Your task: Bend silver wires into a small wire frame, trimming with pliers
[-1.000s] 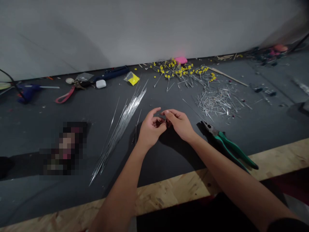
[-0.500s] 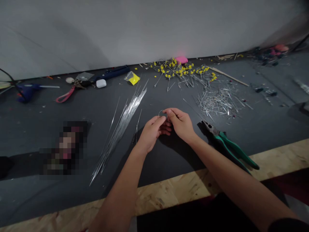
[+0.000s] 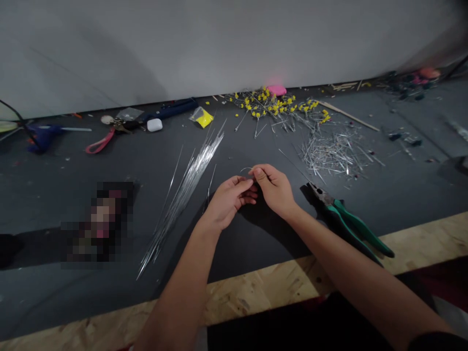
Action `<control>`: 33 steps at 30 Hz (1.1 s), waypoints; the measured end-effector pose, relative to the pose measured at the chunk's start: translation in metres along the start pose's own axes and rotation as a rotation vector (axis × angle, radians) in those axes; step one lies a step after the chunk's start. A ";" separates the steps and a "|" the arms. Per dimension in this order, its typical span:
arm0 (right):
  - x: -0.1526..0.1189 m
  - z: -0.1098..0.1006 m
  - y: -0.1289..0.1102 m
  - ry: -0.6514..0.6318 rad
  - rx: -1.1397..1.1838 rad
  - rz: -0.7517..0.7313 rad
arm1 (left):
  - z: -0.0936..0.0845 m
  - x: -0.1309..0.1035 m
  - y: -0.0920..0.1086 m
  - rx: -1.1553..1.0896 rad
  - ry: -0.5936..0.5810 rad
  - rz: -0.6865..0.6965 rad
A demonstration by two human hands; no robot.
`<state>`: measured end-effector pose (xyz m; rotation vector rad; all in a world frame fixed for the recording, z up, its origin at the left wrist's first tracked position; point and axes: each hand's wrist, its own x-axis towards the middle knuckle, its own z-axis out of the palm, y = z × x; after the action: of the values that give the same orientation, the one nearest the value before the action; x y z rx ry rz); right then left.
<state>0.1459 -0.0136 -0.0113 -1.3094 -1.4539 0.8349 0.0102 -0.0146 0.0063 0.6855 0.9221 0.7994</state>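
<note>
My left hand [image 3: 231, 197] and my right hand [image 3: 272, 187] meet over the dark tabletop, thumbs and forefingers pinched close together. Between their fingertips is a thin, curved wire [image 3: 245, 169]; most of it is hidden by the fingers. To the left of my left hand lies a bundle of long straight wires [image 3: 186, 190], with a few loose ones beside it. Green-handled pliers [image 3: 351, 222] rest to the right of my right hand, jaws pointing toward the wall. Beyond them is a heap of short cut wires [image 3: 327, 151].
Yellow-tipped wire stems [image 3: 270, 105] lie along the wall near a pink lump [image 3: 277, 90]. A yellow packet [image 3: 202, 117], a white case [image 3: 154, 125], keys on a pink strap [image 3: 100, 143] and a blue glue gun [image 3: 44, 138] sit at the back left. A wooden edge [image 3: 263, 287] borders the front.
Both hands stay together, with the fingers shifting slightly. The curved wire now shows as a flatter arc beyond the fingertips. The view has moved very little.
</note>
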 end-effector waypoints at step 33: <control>0.002 -0.005 0.001 -0.157 0.322 0.161 | -0.009 -0.001 0.005 0.520 -0.020 0.170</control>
<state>0.1505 -0.0122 -0.0101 -1.1446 -1.2778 1.2466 0.0002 -0.0115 0.0066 1.2361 1.0751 0.7019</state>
